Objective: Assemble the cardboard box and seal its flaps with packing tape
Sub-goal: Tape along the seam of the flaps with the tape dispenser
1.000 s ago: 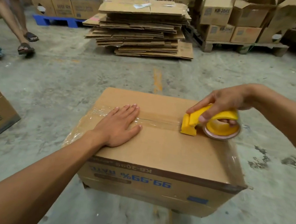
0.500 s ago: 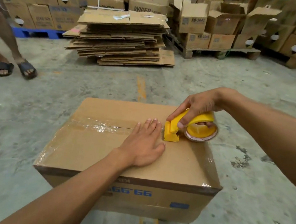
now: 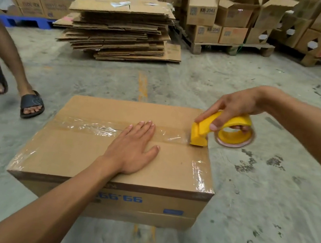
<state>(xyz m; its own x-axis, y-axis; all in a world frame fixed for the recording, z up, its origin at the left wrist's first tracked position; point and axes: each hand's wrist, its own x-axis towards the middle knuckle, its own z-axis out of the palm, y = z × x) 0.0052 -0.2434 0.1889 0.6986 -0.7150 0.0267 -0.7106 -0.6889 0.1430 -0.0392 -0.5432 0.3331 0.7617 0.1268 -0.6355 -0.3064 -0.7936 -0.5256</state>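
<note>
- The cardboard box [image 3: 98, 154] is sitting closed on the concrete floor [image 3: 258, 195], its blue print upside down on the near side.
- The left hand [image 3: 131, 150] is lying flat and open on the box's top, fingers spread over the clear packing tape [image 3: 93, 126] running along the centre seam, gripping nothing.
- The right hand [image 3: 232, 108] is wrapping closed around the yellow tape dispenser [image 3: 221, 131], which is touching the box's right top edge at the seam's end.
- A stack of flattened cardboard [image 3: 118, 28] is lying beyond the box.
</note>
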